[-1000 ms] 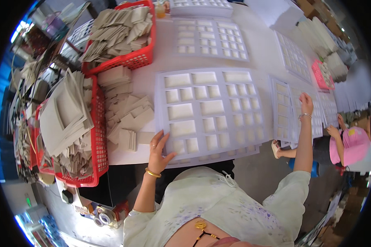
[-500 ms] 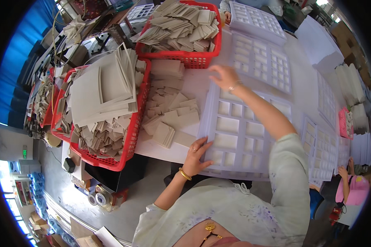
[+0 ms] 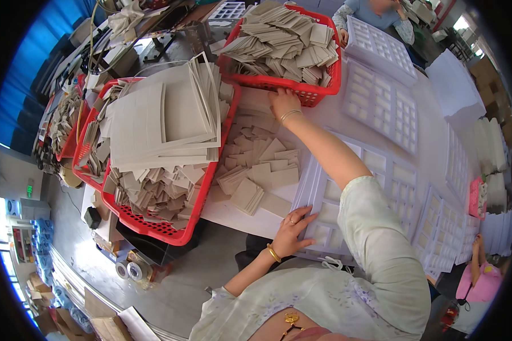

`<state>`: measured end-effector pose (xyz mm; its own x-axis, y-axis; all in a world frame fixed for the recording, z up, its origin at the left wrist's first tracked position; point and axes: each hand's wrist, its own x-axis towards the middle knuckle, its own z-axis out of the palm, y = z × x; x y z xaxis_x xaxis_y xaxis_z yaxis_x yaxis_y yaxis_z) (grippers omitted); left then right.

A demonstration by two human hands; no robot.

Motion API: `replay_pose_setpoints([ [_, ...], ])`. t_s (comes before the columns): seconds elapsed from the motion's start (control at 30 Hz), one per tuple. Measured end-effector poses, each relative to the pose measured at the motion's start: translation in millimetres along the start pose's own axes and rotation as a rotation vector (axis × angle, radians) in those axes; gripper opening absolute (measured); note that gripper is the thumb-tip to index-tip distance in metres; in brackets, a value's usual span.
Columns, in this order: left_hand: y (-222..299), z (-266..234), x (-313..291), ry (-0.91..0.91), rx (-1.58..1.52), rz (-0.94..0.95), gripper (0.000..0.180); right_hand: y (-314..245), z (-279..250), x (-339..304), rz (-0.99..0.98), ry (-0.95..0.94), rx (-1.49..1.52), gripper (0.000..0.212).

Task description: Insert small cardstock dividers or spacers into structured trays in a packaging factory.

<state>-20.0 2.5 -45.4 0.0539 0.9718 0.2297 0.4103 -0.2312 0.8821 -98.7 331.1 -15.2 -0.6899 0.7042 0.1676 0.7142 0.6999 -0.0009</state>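
My left hand (image 3: 290,234) lies open on the near left corner of a stack of white sheets with window cut-outs (image 3: 331,196), its fingers spread over the edge. Across the table, my right hand (image 3: 284,105) has curled fingers at the near wall of a red plastic basket (image 3: 316,98), beside a stack of grey card pieces (image 3: 250,100). What the right fingers hold, if anything, is hidden. That basket is heaped with grey card pieces (image 3: 287,42). Loose card pieces (image 3: 261,165) lie on the table between the baskets and the white sheets.
A second red basket (image 3: 202,204) at the left is heaped with card scraps, with large card sheets (image 3: 136,125) on top. More white cut-out sheets (image 3: 381,102) lie at the back and right. A person (image 3: 375,14) sits across the table; another person in pink (image 3: 486,282) is at the right.
My right hand has moved from above the white sheets to the far basket's near wall, and its fingers have curled. My left hand stays on the sheets' corner. The view has shifted slightly.
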Motion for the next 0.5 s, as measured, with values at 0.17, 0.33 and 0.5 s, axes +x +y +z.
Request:
replay_pose_setpoints([
  [0.17,-1.0,-2.8,-0.2,-0.002,-0.01,0.027,0.077,1.5,-4.7,-1.4,-0.02,0.056,0.048,0.033],
  [0.33,0.8,-0.4,2.3,0.018,-0.027,0.027,0.078,14.9,-21.2,-14.3,0.058,0.083,0.272,0.033],
  [0.5,1.1,0.5,4.4,0.012,-0.041,0.045,0.077,47.0,-16.2,-58.6,0.058,0.269,0.574,0.037],
])
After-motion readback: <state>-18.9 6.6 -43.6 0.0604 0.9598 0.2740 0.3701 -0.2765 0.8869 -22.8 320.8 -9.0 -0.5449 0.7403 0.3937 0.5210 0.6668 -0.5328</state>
